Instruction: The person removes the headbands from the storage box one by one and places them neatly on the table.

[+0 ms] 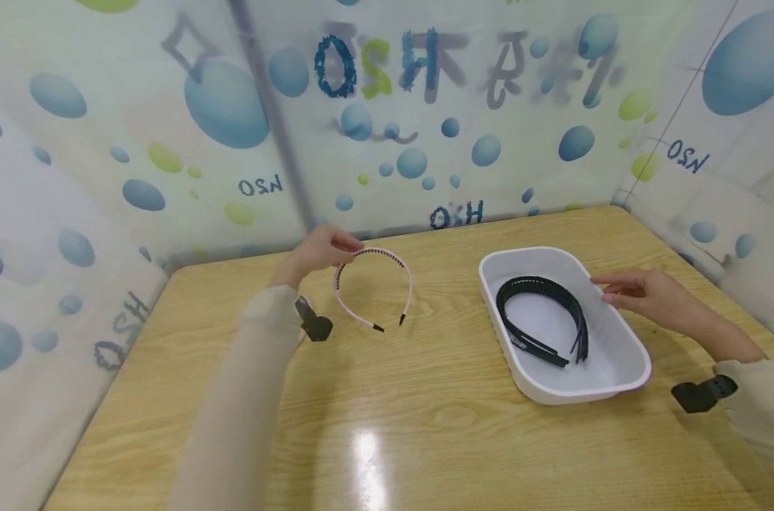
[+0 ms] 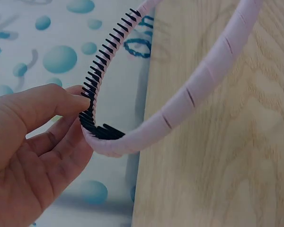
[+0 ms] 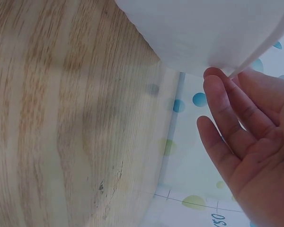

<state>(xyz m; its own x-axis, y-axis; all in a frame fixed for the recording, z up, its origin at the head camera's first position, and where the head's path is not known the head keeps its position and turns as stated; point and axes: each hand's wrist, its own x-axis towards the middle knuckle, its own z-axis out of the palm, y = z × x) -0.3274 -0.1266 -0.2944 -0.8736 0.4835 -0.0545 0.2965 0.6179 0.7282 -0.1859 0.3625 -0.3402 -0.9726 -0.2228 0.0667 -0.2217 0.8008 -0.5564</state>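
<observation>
My left hand (image 1: 323, 250) pinches a pale pink headband (image 1: 410, 280) between thumb and fingers near the top of its curve. Black comb teeth (image 2: 102, 64) line the inside of the band, and its two black-tipped ends point toward me. Over on the right, my right hand (image 1: 645, 294) holds the rim of a white plastic basin (image 1: 617, 380), the thumb over the edge and the fingers (image 3: 222, 101) against the outer wall. Black headbands (image 1: 575, 312), lying together with their teeth visible, rest inside the basin.
The wooden table (image 1: 412, 411) runs back to a curtain (image 1: 425, 156) printed with blue and green bubbles, which also hangs at both sides. Partly hidden behind the left wrist, a pink curved piece (image 1: 305, 299) shows on the table.
</observation>
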